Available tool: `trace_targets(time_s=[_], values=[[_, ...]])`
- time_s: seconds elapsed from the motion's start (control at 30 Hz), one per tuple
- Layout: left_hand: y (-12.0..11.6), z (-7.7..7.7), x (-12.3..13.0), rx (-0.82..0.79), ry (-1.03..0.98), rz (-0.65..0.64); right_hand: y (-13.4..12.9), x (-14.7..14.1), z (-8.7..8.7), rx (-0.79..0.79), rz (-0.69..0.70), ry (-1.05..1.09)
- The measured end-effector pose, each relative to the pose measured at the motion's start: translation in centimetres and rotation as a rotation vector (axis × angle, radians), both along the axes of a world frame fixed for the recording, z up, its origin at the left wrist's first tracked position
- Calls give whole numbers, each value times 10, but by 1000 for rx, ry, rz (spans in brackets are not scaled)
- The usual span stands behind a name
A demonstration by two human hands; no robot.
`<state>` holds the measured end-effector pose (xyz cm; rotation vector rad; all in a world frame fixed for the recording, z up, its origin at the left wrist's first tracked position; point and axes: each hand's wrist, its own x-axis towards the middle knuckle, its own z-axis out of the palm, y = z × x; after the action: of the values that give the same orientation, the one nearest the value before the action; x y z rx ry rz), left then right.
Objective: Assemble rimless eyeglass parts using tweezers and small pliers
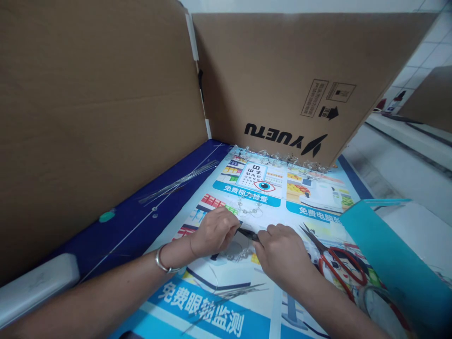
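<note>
Beaded strand of clear crystals (249,207) lying on a printed poster sheet (310,209), running from just above the hands to a further stretch (240,255) partly under them. In the head view, left hand (213,230) curled and clenched at the upper part of the strand, its grip hidden by the fingers. Right hand (282,249) closed on a slim black tool (249,234), possibly fine pliers, with the tip pointing toward the left hand's fingertips. Metal bangle (163,261) around the left wrist.

Strand probably light, limp and fragile, with slippery faceted beads; safest hold likely on the bare line between beads, with the rest supported on the sheet.

Close by on the right, red-handled scissors (339,268) lying open on the sheet, beside a teal plastic folder (395,249). Farther off, thin wire lengths (178,181) on a dark blue border (141,221), more wire (229,294) below the hands, and a row of clear beads (278,157) along the foot of a cardboard box (282,84).
</note>
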<state>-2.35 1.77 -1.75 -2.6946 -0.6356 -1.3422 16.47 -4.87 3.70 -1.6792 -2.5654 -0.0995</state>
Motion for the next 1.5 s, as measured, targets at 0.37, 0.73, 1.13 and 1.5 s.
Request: trace_targets(time_s=[0.37,0.73,1.13,1.5], values=[[0,0,-2,5,17,22,2,0,-3,18,14,3],[3,-6,-3,-124,14,53,11,8,-9,-43,33,98],[6,-5,-6,-490,-273,16,25,16,-34,-34,48,497],[5,-9,-6,-497,-362,-113,26,14,-52,-19,67,572]])
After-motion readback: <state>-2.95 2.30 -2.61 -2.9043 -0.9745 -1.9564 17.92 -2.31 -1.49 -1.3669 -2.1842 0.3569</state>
